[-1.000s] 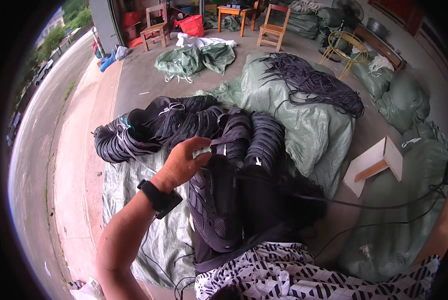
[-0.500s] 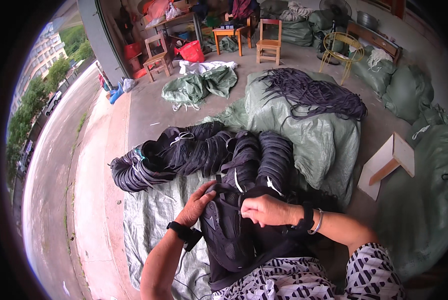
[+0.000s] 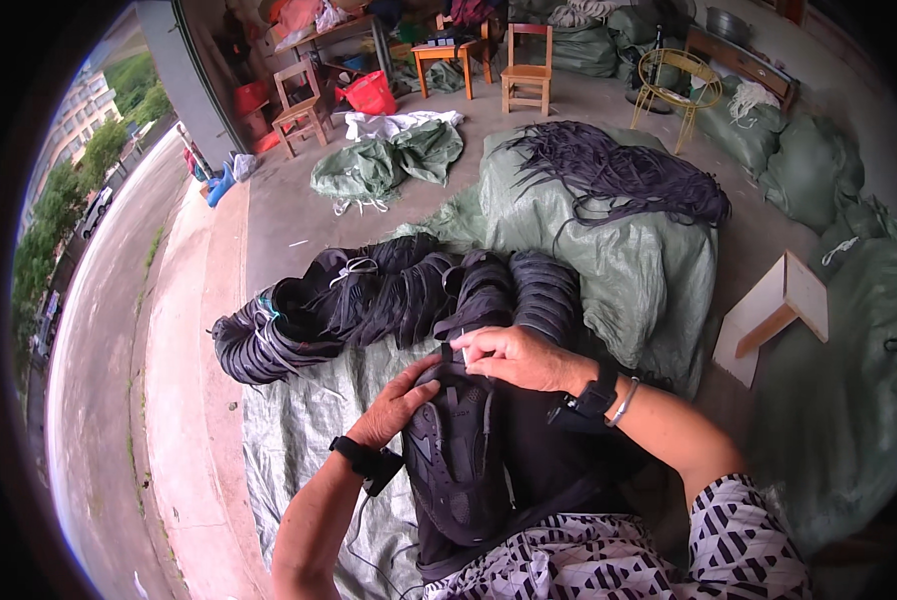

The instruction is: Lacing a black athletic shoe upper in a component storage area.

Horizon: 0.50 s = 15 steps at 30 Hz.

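A black shoe upper (image 3: 456,460) with a grey mark on its side lies on my lap, its collar end away from me. My left hand (image 3: 401,402) grips its far left edge, thumb on top, fingers hidden behind. Above the upper's far end is my right hand (image 3: 514,357), its thumb and forefinger pinched together; what they hold is too small to make out. Just beyond lie tied stacks of similar black uppers (image 3: 389,295), nested in rows on a green woven sheet (image 3: 299,450).
Dark laces (image 3: 624,180) are heaped on a green-covered mound (image 3: 659,280). To the right are a white-and-wood angled stand (image 3: 774,315) and bulging green sacks (image 3: 819,180). Wooden chairs (image 3: 527,75), a red bucket (image 3: 371,95) and a yellow round chair (image 3: 681,85) stand farther back.
My right hand has moved up and left, from beside the shoe upper's lace area to its far end. My left hand keeps its hold. The whole view has shifted slightly.
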Tool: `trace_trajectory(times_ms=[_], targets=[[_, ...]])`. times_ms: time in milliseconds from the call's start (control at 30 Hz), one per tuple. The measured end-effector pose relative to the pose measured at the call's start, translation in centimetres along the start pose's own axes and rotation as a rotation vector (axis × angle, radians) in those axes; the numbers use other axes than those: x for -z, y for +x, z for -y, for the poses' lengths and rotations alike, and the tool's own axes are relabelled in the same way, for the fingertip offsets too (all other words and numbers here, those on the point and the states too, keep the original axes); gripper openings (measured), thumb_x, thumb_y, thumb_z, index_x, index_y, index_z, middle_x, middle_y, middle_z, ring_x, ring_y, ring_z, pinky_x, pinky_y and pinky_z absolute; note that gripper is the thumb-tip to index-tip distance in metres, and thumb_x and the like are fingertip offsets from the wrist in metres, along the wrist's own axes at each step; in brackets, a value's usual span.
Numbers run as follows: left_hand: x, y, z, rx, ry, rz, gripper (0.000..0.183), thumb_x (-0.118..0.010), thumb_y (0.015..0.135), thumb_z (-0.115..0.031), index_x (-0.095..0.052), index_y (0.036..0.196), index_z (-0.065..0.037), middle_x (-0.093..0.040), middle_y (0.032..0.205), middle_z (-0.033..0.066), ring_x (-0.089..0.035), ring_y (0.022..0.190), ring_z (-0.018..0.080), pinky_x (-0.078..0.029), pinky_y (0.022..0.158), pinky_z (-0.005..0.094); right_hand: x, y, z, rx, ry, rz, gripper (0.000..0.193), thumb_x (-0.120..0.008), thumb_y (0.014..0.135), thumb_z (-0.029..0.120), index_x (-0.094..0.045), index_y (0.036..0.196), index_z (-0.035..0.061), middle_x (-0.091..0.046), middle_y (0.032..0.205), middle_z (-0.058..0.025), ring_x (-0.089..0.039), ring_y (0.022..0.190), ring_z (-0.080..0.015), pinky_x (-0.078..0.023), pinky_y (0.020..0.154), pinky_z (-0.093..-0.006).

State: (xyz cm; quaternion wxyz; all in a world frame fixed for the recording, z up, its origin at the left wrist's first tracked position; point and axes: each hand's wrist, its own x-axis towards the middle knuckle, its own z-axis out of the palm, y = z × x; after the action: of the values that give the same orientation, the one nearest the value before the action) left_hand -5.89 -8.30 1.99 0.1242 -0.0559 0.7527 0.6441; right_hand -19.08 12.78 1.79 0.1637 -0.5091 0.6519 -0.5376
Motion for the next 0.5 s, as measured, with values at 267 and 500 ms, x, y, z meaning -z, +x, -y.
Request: trace_trajectory(times_ms=[267,500], targets=[[-0.7,-0.6,0.3,-0.084,0.07,-0.034,0.049,-0.053,0.091,-0.025,-0.043,0.133,-0.001,-0.054,0.123,0.0161,-0.049,0.117,0.0214,-0.035,0.101,0.0292,0.2,1.0,0.4,-0.014,-0.196,0.345,0.014,-0.063,0.077,0.014,-0.064,0.075,-0.0005,-0.062,0.113,-0.0186,-0.063,0.093,-0.0293,-0.049,0.081,-0.0347],[-0.3,0.3,0.3,-0.091,0.192,-0.018,0.051,-0.053,0.091,-0.027,-0.042,0.133,0.0,-0.056,0.12,0.0176,-0.052,0.113,0.0224,-0.037,0.098,0.0295,-0.4,0.1,-0.4,-0.055,-0.234,0.31,0.013,-0.062,0.078,0.015,-0.064,0.075,0.0017,-0.058,0.122,-0.0168,-0.063,0.098,-0.0297,-0.049,0.084,-0.0341]])
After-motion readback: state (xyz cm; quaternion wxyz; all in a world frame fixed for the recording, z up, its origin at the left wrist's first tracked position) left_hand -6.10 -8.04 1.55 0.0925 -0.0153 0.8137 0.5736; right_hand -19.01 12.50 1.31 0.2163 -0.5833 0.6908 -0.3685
